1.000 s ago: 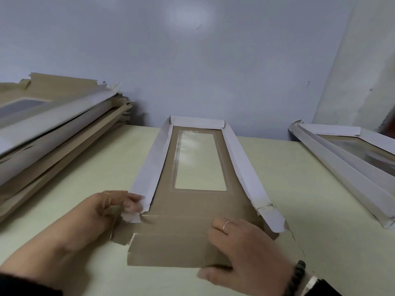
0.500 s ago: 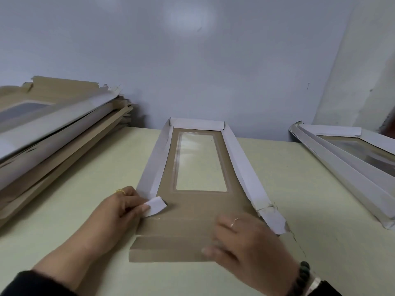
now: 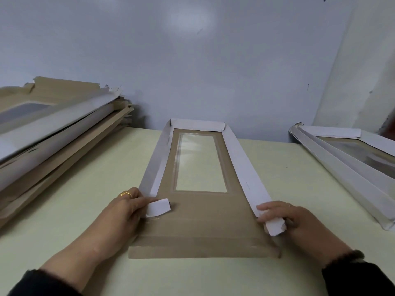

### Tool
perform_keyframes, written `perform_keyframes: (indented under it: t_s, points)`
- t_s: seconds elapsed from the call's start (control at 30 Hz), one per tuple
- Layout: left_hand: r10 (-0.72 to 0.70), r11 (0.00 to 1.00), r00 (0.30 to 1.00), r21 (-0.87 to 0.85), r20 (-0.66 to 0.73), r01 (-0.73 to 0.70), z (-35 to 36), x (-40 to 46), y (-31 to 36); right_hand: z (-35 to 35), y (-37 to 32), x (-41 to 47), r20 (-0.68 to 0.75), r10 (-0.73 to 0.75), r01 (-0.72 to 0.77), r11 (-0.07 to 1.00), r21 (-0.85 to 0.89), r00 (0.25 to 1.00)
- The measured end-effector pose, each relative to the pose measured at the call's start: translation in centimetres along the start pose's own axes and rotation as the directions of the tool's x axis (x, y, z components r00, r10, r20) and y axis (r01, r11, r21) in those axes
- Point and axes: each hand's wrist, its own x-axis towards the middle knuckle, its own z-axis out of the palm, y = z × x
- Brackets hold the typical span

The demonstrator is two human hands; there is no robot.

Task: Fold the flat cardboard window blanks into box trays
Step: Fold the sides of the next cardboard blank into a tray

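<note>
The brown window blank (image 3: 198,221) lies flat on the table (image 3: 85,189) before me, its white side walls raised. My left hand (image 3: 121,212) pinches the left corner tab (image 3: 158,207); my right hand (image 3: 295,221) grips the right corner tab (image 3: 275,227).

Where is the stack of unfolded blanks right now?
In the head view the stack of flat blanks lies at the left edge of the table, against the back wall, left of the blank being folded and beyond the left hand.
</note>
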Motion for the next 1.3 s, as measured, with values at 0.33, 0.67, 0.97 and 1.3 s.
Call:
perform_keyframes:
  t_s: [0.33,0.67,0.97,1.3]
  points:
    - [-0.041,0.999,0.999,-0.018,-0.017,0.040,-0.1,-0.1,-0.2,0.4,-0.2,0.1,-0.303,0.003,0.035,0.992,0.122,0.953]
    - [-0.044,0.998,0.995,-0.050,-0.090,0.039,-0.1,-0.1,-0.5,2.3,-1.9,0.3,-0.186,-0.386,0.220,0.790,-0.572,0.903]
    - [-0.042,0.995,0.995,-0.092,-0.085,0.035,-0.7,-1.0,-0.4,-0.5,-0.3,-1.9,0.146,-0.363,0.388,0.798,-0.461,0.920]
    - [0.062,0.994,0.993,-0.101,0.104,-0.052,-1.8,-1.4,-3.8,0.6,-1.0,-1.7,0.020,-0.486,0.382,0.661,-0.646,0.874]
